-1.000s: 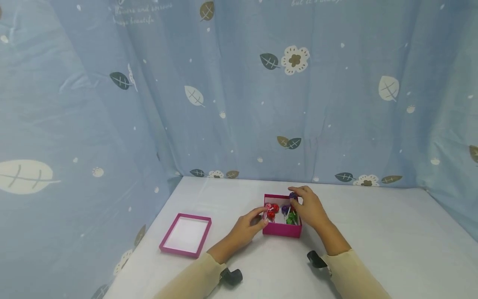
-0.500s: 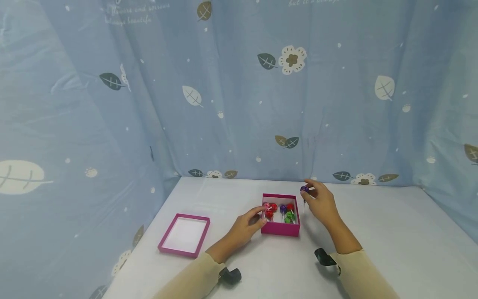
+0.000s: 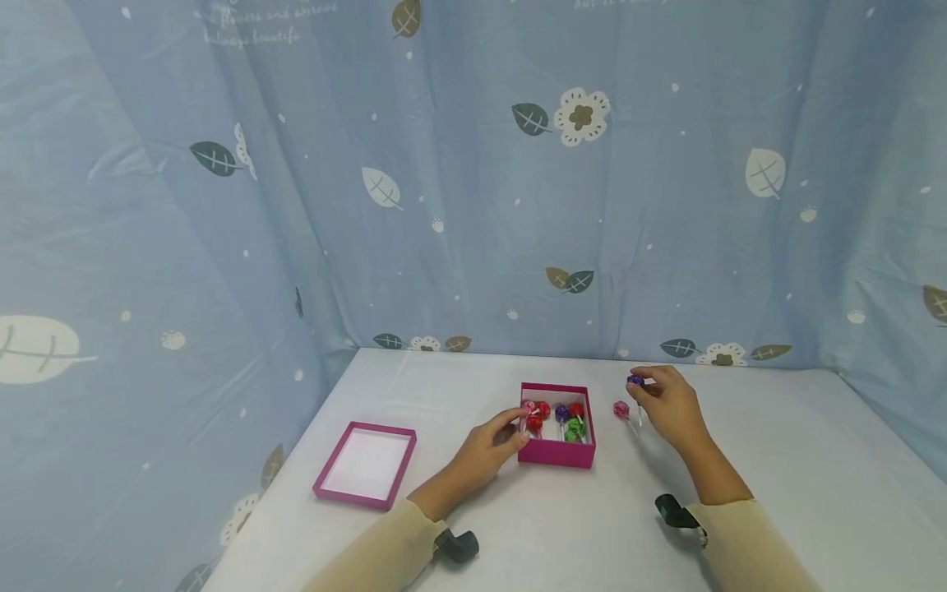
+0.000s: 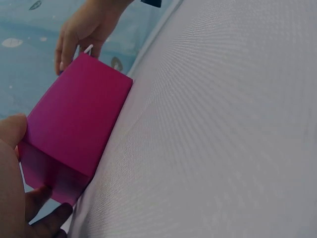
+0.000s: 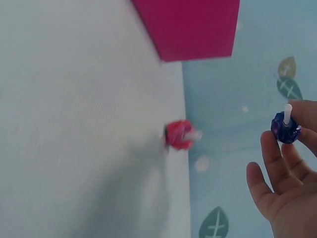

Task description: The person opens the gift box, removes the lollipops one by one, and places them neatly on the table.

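A magenta box (image 3: 556, 453) stands without its lid on the white table, several wrapped lollipops inside. Red and pink ones (image 3: 533, 423) lie on its left; a purple one (image 3: 562, 413), a red one (image 3: 576, 409) and green ones (image 3: 574, 430) are on its right. My left hand (image 3: 484, 448) holds the box by its front left corner, thumb and fingers on different sides. To the right of the box, my right hand (image 3: 669, 407) pinches a purple lollipop (image 5: 286, 130) by its wrapped head, stick hanging down. Beneath and left of that hand, a pink lollipop (image 3: 621, 409) lies on the table.
The magenta-rimmed lid (image 3: 366, 500) lies inside up on the left of the table (image 3: 547, 526). A blue patterned curtain (image 3: 473, 205) hangs behind the table and at its sides. Each sleeve has a dark device (image 3: 460, 546) near the cuff.
My right hand has lifted the purple lollipop out over the box's right wall and carried it rightward. The pink lollipop on the table has come into view. My left hand stays at the box.
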Available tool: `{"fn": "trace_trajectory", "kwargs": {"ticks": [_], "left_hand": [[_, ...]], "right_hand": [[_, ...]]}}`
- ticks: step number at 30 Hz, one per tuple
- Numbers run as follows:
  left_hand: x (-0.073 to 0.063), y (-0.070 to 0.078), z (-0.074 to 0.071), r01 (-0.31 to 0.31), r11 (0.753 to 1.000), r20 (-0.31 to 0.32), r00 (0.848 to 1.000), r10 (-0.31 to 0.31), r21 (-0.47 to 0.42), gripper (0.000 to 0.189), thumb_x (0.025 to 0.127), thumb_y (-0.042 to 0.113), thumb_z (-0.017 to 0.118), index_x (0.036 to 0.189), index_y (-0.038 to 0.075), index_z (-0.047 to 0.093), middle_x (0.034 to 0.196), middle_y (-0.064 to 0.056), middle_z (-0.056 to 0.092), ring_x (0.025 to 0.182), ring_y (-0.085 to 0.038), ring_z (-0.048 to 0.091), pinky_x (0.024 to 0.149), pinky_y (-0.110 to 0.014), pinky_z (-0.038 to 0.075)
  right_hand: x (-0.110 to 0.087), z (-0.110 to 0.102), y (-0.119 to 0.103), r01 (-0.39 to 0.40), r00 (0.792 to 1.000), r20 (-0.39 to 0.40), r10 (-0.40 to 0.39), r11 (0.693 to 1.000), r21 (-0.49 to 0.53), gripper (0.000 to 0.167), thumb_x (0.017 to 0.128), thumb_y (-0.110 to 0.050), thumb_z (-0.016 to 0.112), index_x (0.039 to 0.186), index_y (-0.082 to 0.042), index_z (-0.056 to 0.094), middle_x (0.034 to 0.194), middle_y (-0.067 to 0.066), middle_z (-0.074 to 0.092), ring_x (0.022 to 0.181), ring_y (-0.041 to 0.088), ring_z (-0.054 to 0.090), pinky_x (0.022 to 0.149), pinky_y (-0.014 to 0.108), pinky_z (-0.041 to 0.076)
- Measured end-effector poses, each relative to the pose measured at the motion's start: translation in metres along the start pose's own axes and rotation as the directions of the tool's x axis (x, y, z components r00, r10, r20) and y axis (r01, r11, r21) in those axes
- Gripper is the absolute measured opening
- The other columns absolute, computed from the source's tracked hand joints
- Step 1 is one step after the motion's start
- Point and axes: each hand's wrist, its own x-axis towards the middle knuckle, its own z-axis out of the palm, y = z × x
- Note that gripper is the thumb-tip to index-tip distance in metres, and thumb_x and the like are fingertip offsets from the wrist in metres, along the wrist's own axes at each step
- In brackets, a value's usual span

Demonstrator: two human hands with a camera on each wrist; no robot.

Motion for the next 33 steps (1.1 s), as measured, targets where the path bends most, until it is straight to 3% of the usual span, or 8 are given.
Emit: {"fn": "trace_trajectory", "kwargs": {"ticks": [23, 33], "left_hand": [[-0.001, -0.001, 0.0, 0.009, 1.0, -0.006, 1.0, -0.009, 0.001, 0.05, 0.097, 0.045, 0.057, 0.143, 0.026, 0.049, 0.148, -0.001, 0.044, 0.131, -0.021, 0.046, 0.104, -0.034, 0.04], [0.0, -0.002, 0.001, 0.011, 1.0, -0.004, 1.0, -0.011, 0.02, 0.049, 0.097, 0.043, 0.057, 0.143, 0.026, 0.05, 0.147, -0.002, 0.045, 0.13, -0.02, 0.047, 0.104, -0.035, 0.039]], "right_hand": [[0.006, -0.001, 0.036, -0.103, 0.982, 0.146, 0.115, 0.991, -0.088, 0.037, 0.097, -0.023, 0.061, 0.123, 0.003, 0.061, 0.114, 0.021, 0.062, 0.099, 0.037, 0.062, 0.073, 0.044, 0.055], [0.008, 0.001, 0.05, -0.142, 0.968, 0.189, 0.164, 0.982, -0.127, 0.036, 0.093, -0.022, 0.066, 0.118, 0.004, 0.063, 0.115, 0.024, 0.063, 0.107, 0.045, 0.057, 0.083, 0.057, 0.047]]}}
